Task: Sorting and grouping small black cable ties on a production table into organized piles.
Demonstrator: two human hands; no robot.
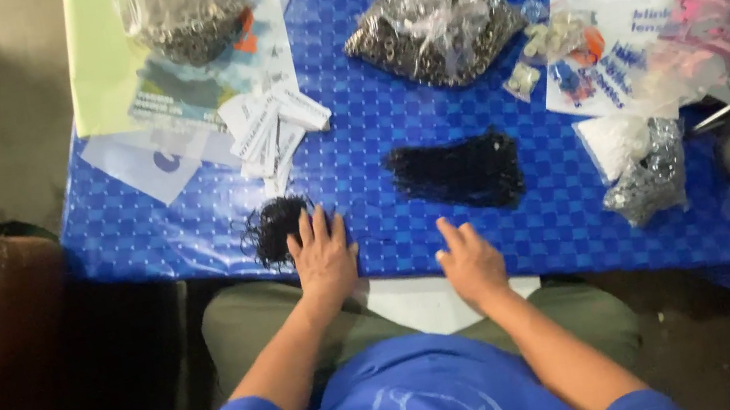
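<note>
The blue checkered plastic tablecloth (372, 134) served as the landmark. At its near edge the left hand (324, 260) lay flat, palm down, fingers spread a little, its fingertips touching a small round tangle of black cords (272, 229) just beyond it. The right hand (470, 261) rested palm down on the same near edge, well apart from the left, fingers loosely extended and holding nothing. Beyond the right hand, toward the cloth's middle, lay a larger oblong bundle of black cords (461, 173), not touched by either hand. At the far edge sat a clear plastic bag of small metal rings (438, 22), and a second such bag (187, 16) stood at the far left corner, with a fan of white paper tags (272, 129) near it.
</note>
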